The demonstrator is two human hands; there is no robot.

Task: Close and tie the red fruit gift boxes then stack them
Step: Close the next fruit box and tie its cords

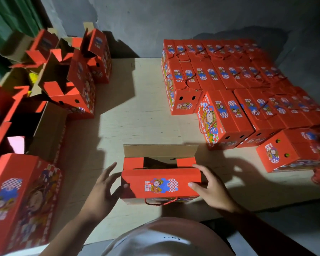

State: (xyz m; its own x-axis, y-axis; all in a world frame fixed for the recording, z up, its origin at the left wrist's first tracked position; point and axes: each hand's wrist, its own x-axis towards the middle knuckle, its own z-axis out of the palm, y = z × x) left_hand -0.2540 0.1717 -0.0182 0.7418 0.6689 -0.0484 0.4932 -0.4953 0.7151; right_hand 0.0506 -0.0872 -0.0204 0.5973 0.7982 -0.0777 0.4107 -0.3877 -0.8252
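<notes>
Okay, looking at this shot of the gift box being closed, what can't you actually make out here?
- Contents of the box being closed: head view, hidden by its near lid flap and the dark interior.
- The rope handle: only a loop shows below the front edge.
- Small print on the lid label: too small.
- Left hand: its palm side is hidden, so its contact with the box is unclear.
- The box at the right edge: cut off by the frame and shadowed.
- The open boxes at far left: blurred.

Single head-worn wide-angle view, looking forward and steeply down at the cardboard-covered work surface (140,111) from close above. Far wall (192,21) fills the upper frame (edges visibly bowed by the lens). Wearer's white-clad torso (164,237) occupies the bottom edge.
</notes>
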